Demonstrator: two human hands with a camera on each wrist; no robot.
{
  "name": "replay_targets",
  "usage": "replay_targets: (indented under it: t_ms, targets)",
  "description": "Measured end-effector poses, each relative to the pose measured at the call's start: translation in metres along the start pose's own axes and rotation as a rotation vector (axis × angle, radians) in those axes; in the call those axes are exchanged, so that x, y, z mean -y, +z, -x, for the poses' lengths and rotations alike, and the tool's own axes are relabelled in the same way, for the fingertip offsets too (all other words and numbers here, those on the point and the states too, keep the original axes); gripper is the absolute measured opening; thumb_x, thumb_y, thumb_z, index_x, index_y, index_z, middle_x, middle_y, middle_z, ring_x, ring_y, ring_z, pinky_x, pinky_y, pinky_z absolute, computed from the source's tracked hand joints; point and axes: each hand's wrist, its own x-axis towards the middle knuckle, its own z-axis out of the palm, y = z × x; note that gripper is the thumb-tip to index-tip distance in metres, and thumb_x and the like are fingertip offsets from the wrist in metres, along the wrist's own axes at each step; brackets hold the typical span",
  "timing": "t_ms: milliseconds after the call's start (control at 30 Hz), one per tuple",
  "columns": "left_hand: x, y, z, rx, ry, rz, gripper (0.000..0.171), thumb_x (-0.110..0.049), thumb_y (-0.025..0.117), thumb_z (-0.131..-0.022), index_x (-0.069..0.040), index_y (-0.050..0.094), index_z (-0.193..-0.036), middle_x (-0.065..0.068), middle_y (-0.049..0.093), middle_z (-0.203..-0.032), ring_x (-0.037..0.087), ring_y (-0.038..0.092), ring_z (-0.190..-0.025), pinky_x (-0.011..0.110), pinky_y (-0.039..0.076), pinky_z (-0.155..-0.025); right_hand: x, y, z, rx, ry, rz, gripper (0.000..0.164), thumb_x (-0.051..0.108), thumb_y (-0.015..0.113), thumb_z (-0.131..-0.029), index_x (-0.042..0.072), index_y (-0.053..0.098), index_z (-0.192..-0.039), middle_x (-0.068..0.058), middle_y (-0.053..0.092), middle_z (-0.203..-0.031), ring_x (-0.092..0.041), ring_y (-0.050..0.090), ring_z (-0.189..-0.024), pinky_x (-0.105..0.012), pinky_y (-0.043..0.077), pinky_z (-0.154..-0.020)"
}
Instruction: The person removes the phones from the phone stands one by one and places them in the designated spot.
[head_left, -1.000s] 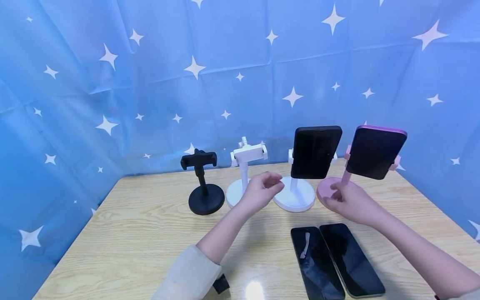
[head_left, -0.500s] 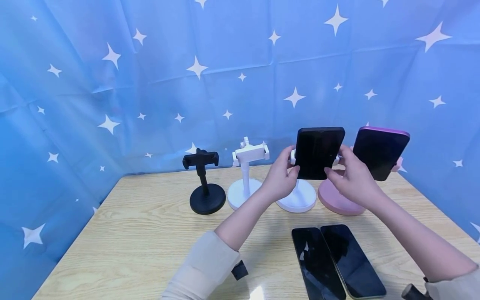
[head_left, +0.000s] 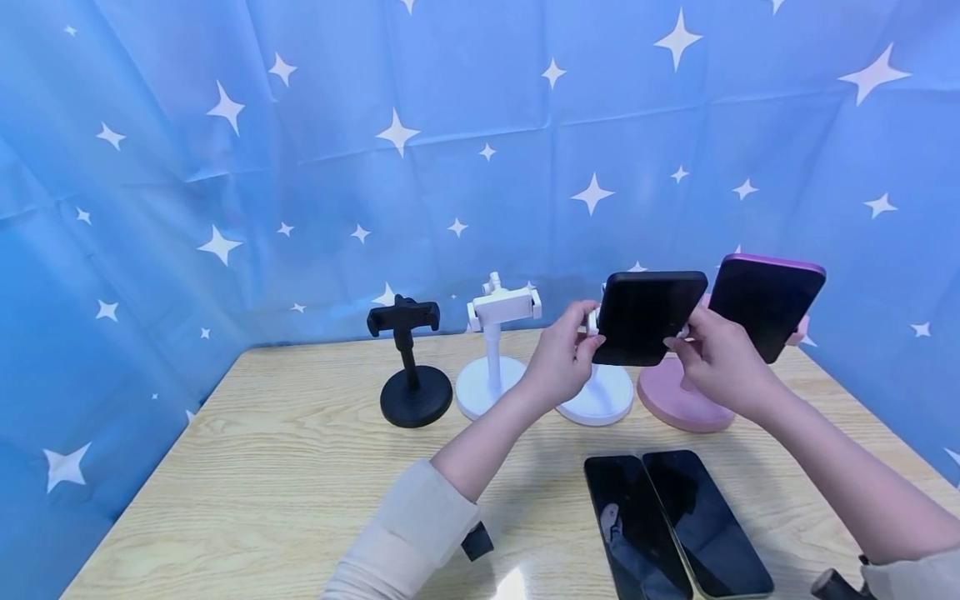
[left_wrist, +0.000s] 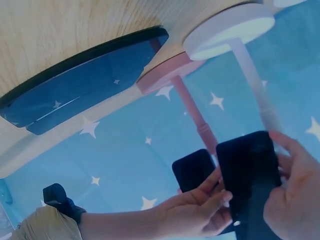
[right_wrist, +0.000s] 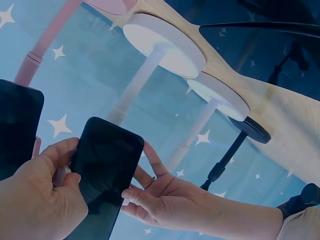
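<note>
A black smartphone [head_left: 651, 321] is clamped sideways-on in a white phone stand [head_left: 600, 398], its face tipped back. My left hand [head_left: 561, 354] grips the phone and clamp at the left edge, thumb at the front. On the opposite edge my right hand [head_left: 722, 354] pinches it the same way, thumb in front and fingers behind. The right wrist view shows both hands on the sides of this smartphone [right_wrist: 106, 170], near the clamp ends. Just to the right, a pink-edged smartphone [head_left: 765, 304] sits in a pink phone stand [head_left: 686, 404], partly behind my right hand.
Left of the hands are a white phone stand [head_left: 491, 387] and a black phone stand [head_left: 416, 396], both without phones. Two dark smartphones, a left one [head_left: 633, 525] and a right one [head_left: 705, 521], lie side by side on the wooden table [head_left: 300, 483]. A starry blue curtain [head_left: 315, 192] hangs behind.
Both hands came to the black smartphone, the left from beside the stand and the right from the pink stand. Since then the phone has tilted farther back and shifted slightly right.
</note>
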Motion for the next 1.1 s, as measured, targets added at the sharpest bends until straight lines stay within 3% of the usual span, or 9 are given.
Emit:
replay_targets:
  t_ms: [200,567,900,933,1033,1100]
  targets:
    - [0.003,-0.001,0.004,-0.022,0.044,0.004,0.033,-0.001,0.049,-0.092,0.001,0.043,-0.125,0.016,0.056,-0.116,0.021,0.062,-0.099,0.013,0.047,-0.077,0.002,0.003,0.001,-0.057,-0.064,0.005,0.023,-0.016,0.064,-0.073,-0.001,0.056,-0.088,-0.008,0.056,-0.076,-0.002,0.039,-0.058,-0.018,0.034,-0.049]
    - [0.004,-0.005,0.010,-0.020,0.055,0.004,0.034,0.000,0.049,-0.092,0.000,0.043,-0.126,0.015,0.058,-0.111,0.020,0.063,-0.099,0.013,0.047,-0.078,0.000,0.010,0.003,-0.168,-0.188,0.058,0.030,-0.018,0.069,-0.064,0.000,0.057,-0.084,-0.002,0.051,-0.071,-0.005,0.037,-0.059,-0.013,0.032,-0.052]
    - [-0.006,-0.016,0.016,-0.016,0.080,0.026,0.032,0.002,0.049,-0.091,-0.001,0.045,-0.123,0.015,0.056,-0.112,0.022,0.062,-0.100,0.014,0.047,-0.080,0.011,0.004,0.004,-0.205,-0.229,0.051,0.032,-0.022,0.069,-0.058,-0.001,0.058,-0.079,-0.002,0.051,-0.068,-0.005,0.037,-0.059,-0.011,0.034,-0.053]
    - [-0.007,-0.018,0.017,-0.016,0.083,0.035,0.032,0.002,0.049,-0.091,-0.001,0.046,-0.123,0.015,0.056,-0.112,0.022,0.062,-0.100,0.014,0.047,-0.080,0.013,0.002,0.004,-0.203,-0.237,0.049,0.031,-0.021,0.069,-0.059,-0.001,0.057,-0.080,-0.002,0.051,-0.068,-0.005,0.037,-0.059,-0.011,0.034,-0.053]
    - [-0.011,-0.024,0.023,-0.015,0.092,0.062,0.031,0.002,0.050,-0.091,-0.001,0.046,-0.122,0.015,0.057,-0.111,0.022,0.063,-0.099,0.015,0.047,-0.080,0.019,-0.001,0.004,-0.205,-0.280,0.025,0.005,0.001,0.061,-0.084,-0.002,0.058,-0.081,-0.003,0.051,-0.069,-0.005,0.037,-0.059,-0.013,0.033,-0.051]
    - [-0.014,-0.029,0.028,-0.008,0.095,0.081,0.031,0.002,0.051,-0.091,-0.001,0.046,-0.121,0.015,0.057,-0.111,0.023,0.063,-0.099,0.015,0.047,-0.080,0.024,-0.002,0.005,-0.205,-0.304,0.003,0.029,0.023,0.051,-0.093,-0.002,0.058,-0.081,-0.002,0.051,-0.069,-0.004,0.037,-0.058,-0.014,0.033,-0.050]
